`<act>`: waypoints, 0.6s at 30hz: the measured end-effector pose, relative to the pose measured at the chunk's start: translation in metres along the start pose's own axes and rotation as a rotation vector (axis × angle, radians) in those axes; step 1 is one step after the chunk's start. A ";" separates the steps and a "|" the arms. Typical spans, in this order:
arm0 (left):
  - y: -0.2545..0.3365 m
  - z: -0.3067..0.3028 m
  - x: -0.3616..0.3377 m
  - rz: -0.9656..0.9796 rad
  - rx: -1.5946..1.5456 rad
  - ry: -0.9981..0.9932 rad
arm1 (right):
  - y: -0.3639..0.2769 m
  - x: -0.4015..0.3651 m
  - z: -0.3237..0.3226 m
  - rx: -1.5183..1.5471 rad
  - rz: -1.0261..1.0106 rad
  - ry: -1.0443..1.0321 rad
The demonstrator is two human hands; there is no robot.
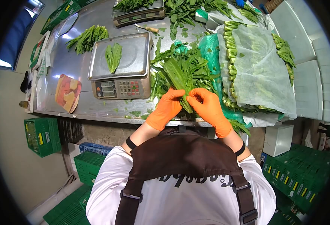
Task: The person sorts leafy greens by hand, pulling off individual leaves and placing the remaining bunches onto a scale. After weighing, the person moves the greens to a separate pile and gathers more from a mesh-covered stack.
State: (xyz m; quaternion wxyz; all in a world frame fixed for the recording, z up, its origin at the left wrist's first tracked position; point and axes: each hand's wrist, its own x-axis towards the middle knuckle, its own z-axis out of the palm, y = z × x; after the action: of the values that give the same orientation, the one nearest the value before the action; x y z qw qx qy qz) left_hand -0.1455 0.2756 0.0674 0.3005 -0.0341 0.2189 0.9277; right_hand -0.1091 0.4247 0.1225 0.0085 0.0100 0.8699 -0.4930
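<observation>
A head of long-leaf lettuce (178, 75) is held upright over the near table edge, its stem end toward me. My left hand (166, 108), in an orange glove, is closed around its left side near the stem. My right hand (209, 108), gloved the same way, pinches at the leaves by the stem from the right. A heap of loose greens (202, 69) lies just beyond both hands. One small lettuce bunch (113, 57) rests on the pan of the digital scale (138, 56), left of my hands.
A stack of greens under a white cloth (260, 63) stands at right beside green plastic (210, 48). A wooden-handled knife (147, 28) lies behind the scale. More greens (90, 38) and a patterned card (68, 93) are at left. Green crates (43, 137) stand below the table.
</observation>
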 end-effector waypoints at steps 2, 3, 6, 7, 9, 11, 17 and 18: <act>0.000 0.001 -0.002 0.013 0.082 0.011 | 0.001 0.000 0.001 0.032 0.037 -0.007; -0.001 0.002 -0.003 0.018 0.064 0.051 | 0.001 -0.001 0.002 0.032 0.036 -0.009; 0.002 0.008 -0.008 0.008 -0.025 0.089 | -0.003 -0.007 0.007 0.025 0.005 0.036; 0.004 0.009 -0.010 -0.012 -0.098 0.089 | -0.006 -0.009 0.008 -0.057 -0.035 0.024; 0.005 0.005 -0.014 -0.029 0.008 0.103 | -0.009 -0.012 0.011 -0.173 -0.100 0.013; 0.006 0.003 -0.014 -0.114 0.070 0.175 | -0.012 -0.013 0.013 -0.157 -0.130 0.029; 0.003 -0.007 -0.018 -0.001 -0.055 0.051 | -0.008 -0.013 0.014 -0.047 -0.152 0.084; 0.002 -0.009 -0.018 0.050 -0.063 -0.009 | -0.010 -0.013 0.014 -0.062 -0.182 0.096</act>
State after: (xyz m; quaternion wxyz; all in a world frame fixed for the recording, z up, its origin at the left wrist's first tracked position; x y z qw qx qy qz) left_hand -0.1324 0.2608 0.0636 0.2769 -0.0342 0.1889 0.9415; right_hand -0.0966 0.4076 0.1245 -0.0777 -0.0455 0.8816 -0.4634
